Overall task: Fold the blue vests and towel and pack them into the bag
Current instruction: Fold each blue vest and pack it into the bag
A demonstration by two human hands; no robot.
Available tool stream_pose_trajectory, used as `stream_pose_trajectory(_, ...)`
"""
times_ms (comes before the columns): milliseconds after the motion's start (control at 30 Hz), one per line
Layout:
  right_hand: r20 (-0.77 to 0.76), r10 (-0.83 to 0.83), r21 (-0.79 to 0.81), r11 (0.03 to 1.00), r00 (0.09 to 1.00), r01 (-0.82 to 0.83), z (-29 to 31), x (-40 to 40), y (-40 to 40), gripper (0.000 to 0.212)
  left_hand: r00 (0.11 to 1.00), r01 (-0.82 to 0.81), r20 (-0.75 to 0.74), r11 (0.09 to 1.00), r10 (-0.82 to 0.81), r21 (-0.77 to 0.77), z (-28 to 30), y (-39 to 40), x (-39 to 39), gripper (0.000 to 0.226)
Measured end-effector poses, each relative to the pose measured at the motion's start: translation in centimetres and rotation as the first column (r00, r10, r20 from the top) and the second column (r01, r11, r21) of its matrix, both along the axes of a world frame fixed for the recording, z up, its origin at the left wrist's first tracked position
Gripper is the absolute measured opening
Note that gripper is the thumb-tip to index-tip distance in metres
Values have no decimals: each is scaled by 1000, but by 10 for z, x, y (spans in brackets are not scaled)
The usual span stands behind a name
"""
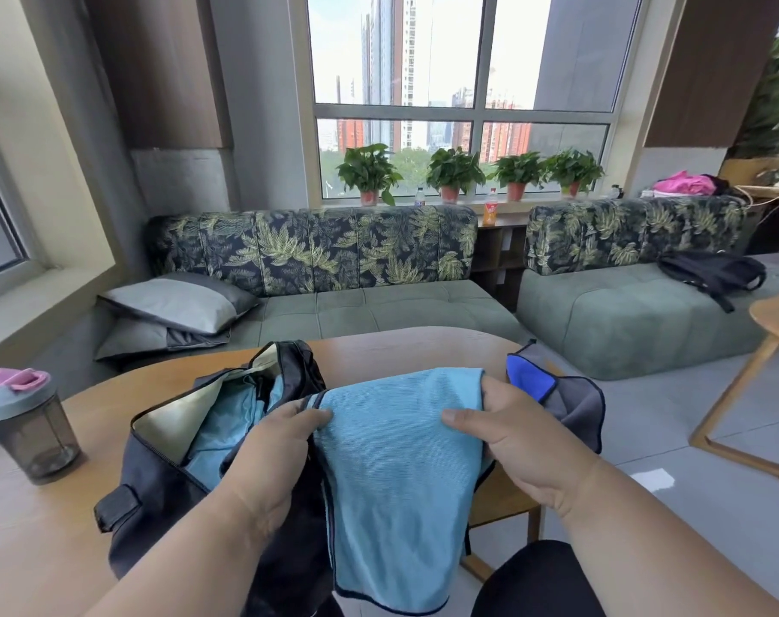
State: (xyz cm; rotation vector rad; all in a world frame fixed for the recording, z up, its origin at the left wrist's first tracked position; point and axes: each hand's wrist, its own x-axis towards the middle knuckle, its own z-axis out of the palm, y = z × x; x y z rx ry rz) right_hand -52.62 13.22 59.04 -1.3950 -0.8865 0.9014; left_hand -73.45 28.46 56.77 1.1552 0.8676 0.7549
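A light blue vest (392, 474) with dark trim hangs folded over between my hands, above the table's near edge. My left hand (271, 452) pinches its left side and my right hand (507, 443) grips its right side. To the left lies an open dark bag (156, 478) with a pale lining; light blue cloth (227, 434) lies inside it. Behind my right hand, a grey towel (574, 403) with a bright blue patch lies at the table's right edge.
A shaker bottle (22, 425) with a pink lid stands on the wooden table (405, 354) at the left. Green sofas (378, 305) and potted plants on the windowsill are beyond. A second wooden table (775, 322) is at the right.
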Motion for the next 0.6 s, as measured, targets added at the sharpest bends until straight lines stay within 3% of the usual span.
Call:
stream_pose_trajectory(67, 20, -50, 38, 998, 999, 50, 3, -1, 0, 31, 997, -74, -21, 996, 75, 47, 4, 1, -1, 14)
stream_pose_trajectory(167, 55, -104, 110, 989, 993, 97, 9, -4, -4, 34, 988, -147, -19, 978, 151, 150, 13, -2, -3, 30)
stream_pose_trajectory(267, 142, -163, 143, 979, 976, 143, 16, -2, -6, 61, 995, -25, 103, 983, 6, 181, 23, -5, -6, 34)
stream_pose_trajectory(333, 177, -220, 152, 969, 959, 195, 24, -2, -10, 84, 996, 46, 57, 965, -62, 257, 31, -7, -13, 30)
stream_pose_trajectory(367, 219, -238, 144, 967, 946, 210, 29, -2, -12, 84, 996, 81, 0, 950, -84, 302, 34, -7, -16, 33)
stream_pose_trajectory(433, 341, -226, 100, 974, 913, 204, 38, 0, -16, 61, 985, 153, -129, 912, -112, 380, 42, -9, -24, 37)
stream_pose_trajectory(500, 345, -169, 35, 985, 923, 167, 48, 2, -22, 33, 955, 211, -287, 838, -68, 502, 48, -10, -30, 39)
stream_pose_trajectory(600, 355, -71, -51, 994, 932, 95, 57, 2, -30, 23, 897, 283, -442, 732, 28, 620, 56, -16, -35, 41)
